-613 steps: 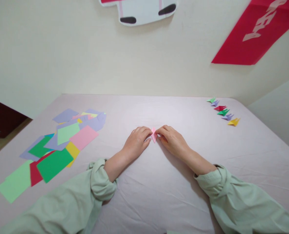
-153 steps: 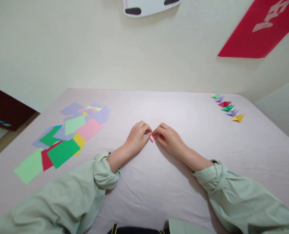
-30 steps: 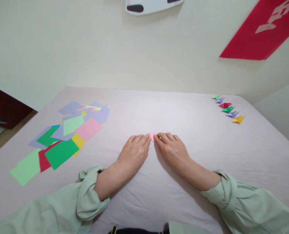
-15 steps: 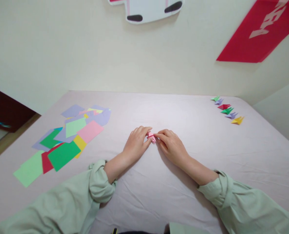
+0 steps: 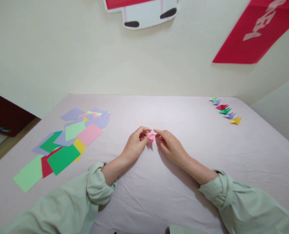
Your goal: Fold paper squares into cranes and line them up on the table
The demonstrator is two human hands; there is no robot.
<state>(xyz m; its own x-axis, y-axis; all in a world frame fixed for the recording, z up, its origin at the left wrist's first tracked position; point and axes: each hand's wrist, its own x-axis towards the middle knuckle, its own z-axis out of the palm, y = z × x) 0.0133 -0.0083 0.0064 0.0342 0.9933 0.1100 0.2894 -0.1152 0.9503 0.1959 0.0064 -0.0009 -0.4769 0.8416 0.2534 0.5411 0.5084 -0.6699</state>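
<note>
A small piece of folded pink origami paper [image 5: 151, 136] is between my hands at the middle of the table. My left hand [image 5: 136, 143] pinches its left side between thumb and fingers. Close by its right edge is my right hand [image 5: 170, 145], index finger stretched out and the other fingers bent. The right fingertips look slightly apart from the paper, though contact is hard to make out at this size. Part of the pink piece is hidden behind the left fingers.
Loose coloured paper sheets [image 5: 64, 159] overlap on the left of the cloth-covered table [image 5: 144, 195]. Several folded paper cranes, with a yellow crane [image 5: 236, 120] nearest, form a row at the far right. Behind the table rises a wall [image 5: 86, 58] with a red banner [image 5: 244, 39].
The pink paper has turned in my left fingers and shows a wider face. My right fingertips have drawn slightly off it. The camera view has tilted up slightly.
</note>
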